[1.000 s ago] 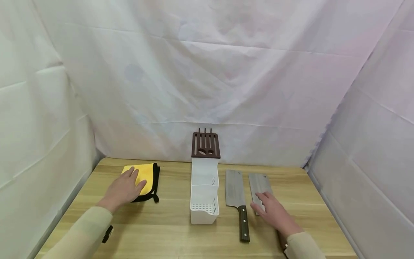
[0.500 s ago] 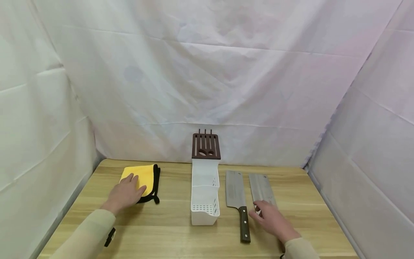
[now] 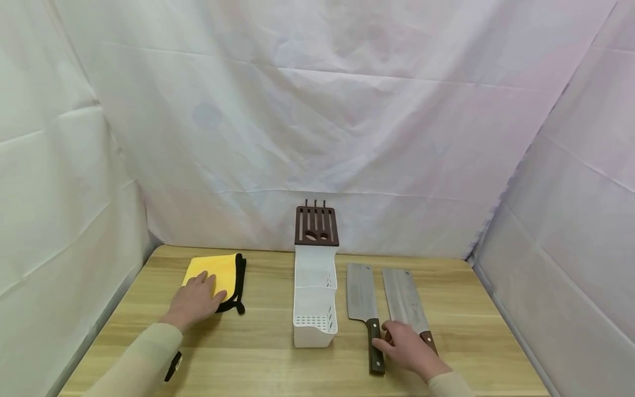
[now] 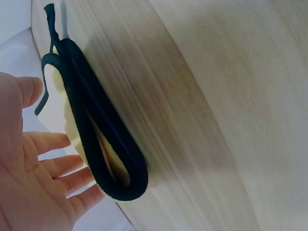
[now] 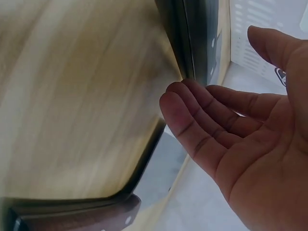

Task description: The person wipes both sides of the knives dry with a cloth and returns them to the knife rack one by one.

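In the head view, my left hand (image 3: 194, 302) lies over a folded yellow cloth (image 3: 218, 270) with black edging and a small loop. The left wrist view shows its fingertips at the cloth's folded side, thumb apart. My right hand (image 3: 409, 347) hovers between two cleavers, relaxed fingers slightly bent. Its thumb and fingertips are right by the black handle of the left cleaver (image 3: 361, 292). To the right lies a second cleaver (image 3: 401, 295) with a brown handle, partly hidden by that hand. In the right wrist view, the fingertips overlap the end of the dark handle (image 5: 192, 43), thumb spread away.
Between the hands stands a white knife and utensil holder (image 3: 315, 300) with perforated compartments and a brown slotted top (image 3: 315, 218). The wooden table (image 3: 248, 358) is bordered by white cloth walls (image 3: 317, 121) at the back and sides.
My right hand has moved left and toward me, from the right cleaver's blade to the left cleaver's handle. My left hand has settled slightly lower on the yellow cloth.
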Demonstrator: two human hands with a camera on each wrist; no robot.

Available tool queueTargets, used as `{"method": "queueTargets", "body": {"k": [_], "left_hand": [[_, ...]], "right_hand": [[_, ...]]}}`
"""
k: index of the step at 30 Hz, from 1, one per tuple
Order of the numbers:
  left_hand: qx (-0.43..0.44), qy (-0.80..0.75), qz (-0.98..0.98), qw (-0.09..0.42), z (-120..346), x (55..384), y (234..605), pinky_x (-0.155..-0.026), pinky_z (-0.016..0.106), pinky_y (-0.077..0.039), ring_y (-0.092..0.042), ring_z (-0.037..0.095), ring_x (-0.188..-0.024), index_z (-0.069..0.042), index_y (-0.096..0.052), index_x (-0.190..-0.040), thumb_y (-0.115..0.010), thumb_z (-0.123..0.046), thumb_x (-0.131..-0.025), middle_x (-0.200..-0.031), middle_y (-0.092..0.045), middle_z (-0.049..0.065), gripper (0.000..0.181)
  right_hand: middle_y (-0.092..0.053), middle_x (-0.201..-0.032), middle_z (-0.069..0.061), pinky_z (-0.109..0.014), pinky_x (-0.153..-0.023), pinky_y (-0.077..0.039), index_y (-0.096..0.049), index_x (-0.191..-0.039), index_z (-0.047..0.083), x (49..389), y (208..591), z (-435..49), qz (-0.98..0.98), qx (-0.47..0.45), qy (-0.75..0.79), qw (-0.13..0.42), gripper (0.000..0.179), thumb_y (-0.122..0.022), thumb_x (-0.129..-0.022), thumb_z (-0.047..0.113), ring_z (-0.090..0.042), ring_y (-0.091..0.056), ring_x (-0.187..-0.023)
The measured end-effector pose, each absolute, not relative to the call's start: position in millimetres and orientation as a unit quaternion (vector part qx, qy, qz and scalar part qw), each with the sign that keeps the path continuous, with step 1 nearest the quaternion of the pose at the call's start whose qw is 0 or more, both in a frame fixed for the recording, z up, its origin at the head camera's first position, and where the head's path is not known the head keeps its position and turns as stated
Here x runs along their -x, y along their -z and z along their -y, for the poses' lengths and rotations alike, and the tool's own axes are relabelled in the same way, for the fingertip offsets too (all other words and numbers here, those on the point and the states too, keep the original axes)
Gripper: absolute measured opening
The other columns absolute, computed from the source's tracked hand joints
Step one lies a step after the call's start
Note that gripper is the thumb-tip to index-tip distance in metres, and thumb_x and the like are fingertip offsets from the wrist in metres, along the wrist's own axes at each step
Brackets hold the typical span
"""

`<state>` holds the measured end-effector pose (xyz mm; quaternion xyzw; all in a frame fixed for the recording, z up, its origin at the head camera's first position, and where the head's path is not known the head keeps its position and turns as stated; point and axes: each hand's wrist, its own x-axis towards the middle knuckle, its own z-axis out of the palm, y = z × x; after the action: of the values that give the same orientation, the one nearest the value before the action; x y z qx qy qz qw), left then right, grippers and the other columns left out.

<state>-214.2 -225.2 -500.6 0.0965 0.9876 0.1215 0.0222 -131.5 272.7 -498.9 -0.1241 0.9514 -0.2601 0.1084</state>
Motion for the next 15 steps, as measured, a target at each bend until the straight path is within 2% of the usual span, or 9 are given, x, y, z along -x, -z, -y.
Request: {"method": "queueTargets", "body": {"k": [3, 6, 11, 15], "left_hand": [[-0.091, -0.124, -0.988, 0.017, 225, 214, 504, -0.094, 0.072, -0.048, -0.05, 0.06, -0.123, 0.015, -0.054, -0.134, -0.059, -0.037, -0.103, -0.14, -0.048, 0.041, 0.061], [-0.086, -0.124, -0.988, 0.005, 225, 215, 508, -0.092, 0.071, -0.049, -0.05, 0.06, -0.122, 0.014, -0.055, -0.134, -0.06, -0.041, -0.102, -0.139, -0.049, 0.041, 0.064], [-0.089, -0.113, -0.989, -0.013, 224, 217, 513, -0.089, 0.07, -0.051, -0.052, 0.059, -0.119, 0.015, -0.056, -0.133, -0.066, -0.047, -0.097, -0.135, -0.051, 0.041, 0.072], [-0.084, -0.107, -0.991, -0.009, 222, 219, 514, -0.089, 0.069, -0.051, -0.053, 0.057, -0.118, 0.015, -0.054, -0.135, -0.071, -0.047, -0.094, -0.134, -0.053, 0.039, 0.077]], "right_hand": [[-0.056, -0.077, 0.0, -0.03, -0.056, -0.043, -0.061, -0.094, 0.004, 129, 502, -269, -0.953, 0.103, 0.263, 0.109, 0.028, -0.073, -0.097, 0.03, -0.013, -0.05, -0.066], [-0.056, -0.076, 0.002, -0.029, -0.057, -0.044, -0.063, -0.098, 0.003, 125, 505, -263, -0.962, 0.068, 0.25, 0.088, 0.03, -0.076, -0.095, 0.03, -0.013, -0.05, -0.066], [-0.051, -0.072, 0.0, -0.027, -0.054, -0.039, -0.059, -0.09, 0.005, 121, 509, -252, -0.964, 0.022, 0.255, 0.074, 0.032, -0.078, -0.093, 0.031, -0.014, -0.047, -0.064], [-0.049, -0.074, -0.002, -0.028, -0.054, -0.038, -0.057, -0.09, 0.005, 120, 511, -248, -0.963, 0.01, 0.259, 0.073, 0.034, -0.079, -0.092, 0.031, -0.015, -0.046, -0.065]]}}
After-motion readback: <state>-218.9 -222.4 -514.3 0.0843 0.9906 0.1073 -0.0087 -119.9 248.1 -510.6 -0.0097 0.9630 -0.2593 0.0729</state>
